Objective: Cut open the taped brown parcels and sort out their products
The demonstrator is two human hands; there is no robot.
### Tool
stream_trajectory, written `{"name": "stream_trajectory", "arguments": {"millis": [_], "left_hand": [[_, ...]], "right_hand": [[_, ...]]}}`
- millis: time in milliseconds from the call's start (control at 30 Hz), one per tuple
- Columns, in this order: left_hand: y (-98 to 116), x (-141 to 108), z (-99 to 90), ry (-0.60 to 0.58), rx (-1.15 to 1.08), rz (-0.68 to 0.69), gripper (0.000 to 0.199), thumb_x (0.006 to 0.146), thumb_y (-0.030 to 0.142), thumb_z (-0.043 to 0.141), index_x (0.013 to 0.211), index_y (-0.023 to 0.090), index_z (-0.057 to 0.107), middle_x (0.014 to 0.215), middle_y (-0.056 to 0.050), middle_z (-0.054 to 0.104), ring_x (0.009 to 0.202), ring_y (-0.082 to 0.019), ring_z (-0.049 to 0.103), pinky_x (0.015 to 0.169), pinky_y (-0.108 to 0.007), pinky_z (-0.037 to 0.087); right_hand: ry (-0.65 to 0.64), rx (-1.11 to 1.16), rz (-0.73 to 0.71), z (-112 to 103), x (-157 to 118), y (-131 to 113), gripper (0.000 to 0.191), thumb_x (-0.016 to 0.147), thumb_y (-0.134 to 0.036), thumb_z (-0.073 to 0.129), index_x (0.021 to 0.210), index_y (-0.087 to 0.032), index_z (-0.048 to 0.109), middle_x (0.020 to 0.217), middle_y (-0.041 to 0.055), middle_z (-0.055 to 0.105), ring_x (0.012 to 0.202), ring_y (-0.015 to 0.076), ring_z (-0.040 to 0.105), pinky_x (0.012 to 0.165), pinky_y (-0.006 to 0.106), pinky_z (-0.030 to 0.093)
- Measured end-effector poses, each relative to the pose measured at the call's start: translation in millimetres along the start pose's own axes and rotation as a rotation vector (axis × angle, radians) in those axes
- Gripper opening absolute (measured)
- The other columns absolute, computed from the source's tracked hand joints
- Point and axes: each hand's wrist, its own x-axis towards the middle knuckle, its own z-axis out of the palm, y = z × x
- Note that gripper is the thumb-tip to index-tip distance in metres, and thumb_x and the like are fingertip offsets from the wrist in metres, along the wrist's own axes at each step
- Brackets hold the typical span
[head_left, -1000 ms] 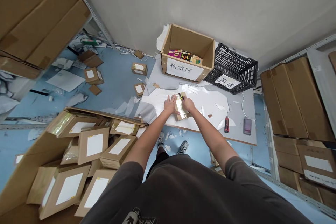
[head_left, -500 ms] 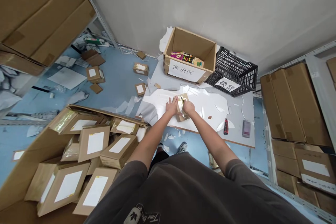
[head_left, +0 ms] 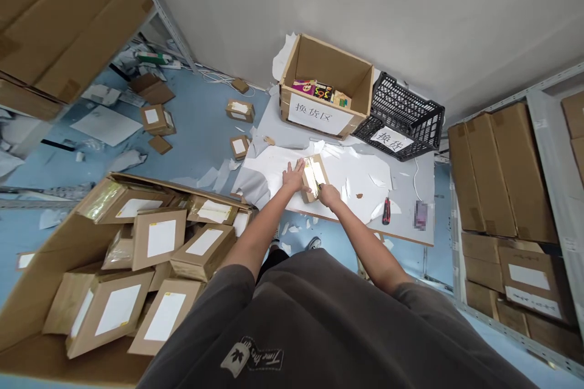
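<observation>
A small cardboard box (head_left: 320,166) with a white label and shiny tape lies on the white-covered worktable (head_left: 274,164). My left hand (head_left: 293,176) braces against the box's left side, its fingers spread. Closed around a box cutter (head_left: 318,185), my right hand (head_left: 329,195) is at the box's lower right part. Most of the cutter is hidden in the fist, and its tip meets the label. A dark line runs down the label above it.
A large carton (head_left: 326,112) with colourful packs and a black plastic crate (head_left: 404,115) stand at the table's back. A red-and-black tool (head_left: 386,211) lies at right. Left of me, a big open carton (head_left: 27,316) holds several labelled boxes. Paper scraps litter the table and floor.
My right hand has drawn the cutter down across the label toward me. My left hand has shifted from the top of the box to its left side. The whole view has tilted slightly.
</observation>
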Motion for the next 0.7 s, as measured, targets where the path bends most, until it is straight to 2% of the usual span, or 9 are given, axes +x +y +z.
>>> {"name": "stream_trajectory", "arguments": {"millis": [100, 233, 433, 600, 700], "left_hand": [[1, 2, 0.6, 0.0, 0.015, -0.006, 0.149, 0.07, 0.072, 0.091, 0.179, 0.039, -0.005, 0.188, 0.0, -0.01, 0.171, -0.048, 0.0, 0.131, -0.062, 0.033], [4, 6, 1.9, -0.01, 0.025, -0.024, 0.153, 0.069, 0.072, 0.092, 0.178, 0.036, -0.01, 0.188, 0.0, -0.011, 0.171, -0.047, -0.001, 0.131, -0.061, 0.032], [7, 10, 4.6, -0.012, 0.021, -0.037, 0.155, 0.068, 0.078, 0.09, 0.178, 0.035, -0.011, 0.188, -0.003, -0.012, 0.171, -0.049, -0.007, 0.133, -0.064, 0.026], [8, 9, 2.5, -0.012, 0.013, -0.054, 0.154, 0.067, 0.069, 0.095, 0.179, 0.036, -0.005, 0.188, -0.005, -0.01, 0.17, -0.051, -0.007, 0.134, -0.066, 0.024], [12, 7, 0.1, 0.007, 0.019, -0.045, 0.149, 0.069, 0.066, 0.095, 0.18, 0.031, 0.001, 0.188, -0.009, -0.005, 0.17, -0.051, -0.007, 0.134, -0.065, 0.023]], "right_hand": [[-0.048, 0.0, 0.007, 4, -18, 7, 0.036, 0.103, -0.016, 0.063, 0.138, -0.016, 0.07, 0.134, 0.0195, 0.076, 0.128, 0.0298, 0.073, 0.094, 0.031, 0.056], [-0.088, -0.008, 0.017, 5, -33, 10, 0.039, 0.103, -0.011, 0.059, 0.141, -0.013, 0.068, 0.139, 0.0204, 0.074, 0.132, 0.0299, 0.071, 0.099, 0.032, 0.055], [-0.092, -0.047, 0.006, 10, -44, 15, 0.043, 0.102, -0.01, 0.059, 0.145, -0.012, 0.067, 0.134, 0.023, 0.074, 0.132, 0.0301, 0.071, 0.101, 0.032, 0.055], [-0.073, -0.037, -0.012, 18, -50, 21, 0.046, 0.102, -0.011, 0.057, 0.147, -0.013, 0.064, 0.132, 0.0221, 0.075, 0.13, 0.0303, 0.071, 0.101, 0.033, 0.055], [-0.068, -0.007, -0.016, 19, -59, 32, 0.04, 0.103, -0.015, 0.057, 0.142, -0.016, 0.067, 0.13, 0.0219, 0.075, 0.126, 0.032, 0.072, 0.099, 0.034, 0.055]]}}
